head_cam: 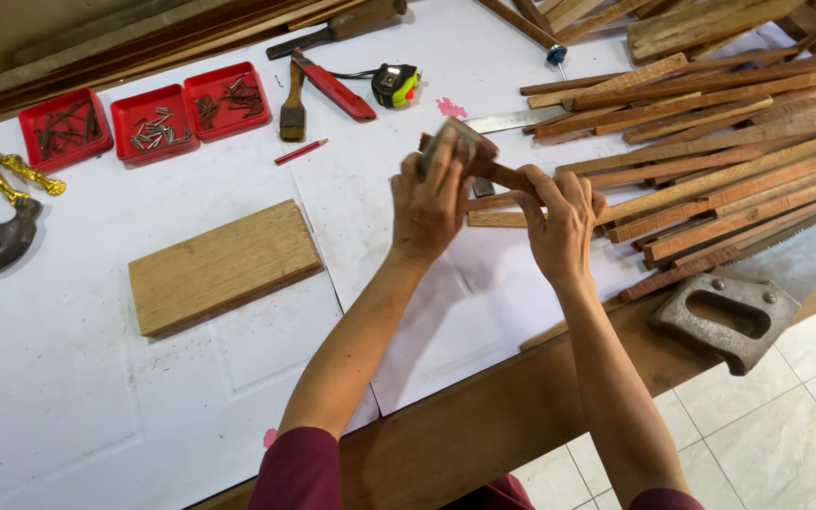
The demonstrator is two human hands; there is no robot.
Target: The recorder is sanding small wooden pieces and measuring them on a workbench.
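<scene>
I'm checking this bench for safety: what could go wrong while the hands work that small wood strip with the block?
1. The left hand rubs a sanding block on a thin wood strip held in the air by the right hand; a slip could scrape the fingers.
2. The handsaw hangs off the table edge near the right forearm and might get knocked off.
3. Open red trays of nails could spill.

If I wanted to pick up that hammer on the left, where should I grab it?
Probably by the handle. The claw hammer lies flat at the table's left edge, its dark metal head and claws pointing right and toward the person. The handle runs off the picture's left side, so come from that side and close your fingers around the handle, keeping away from the claws.
</scene>
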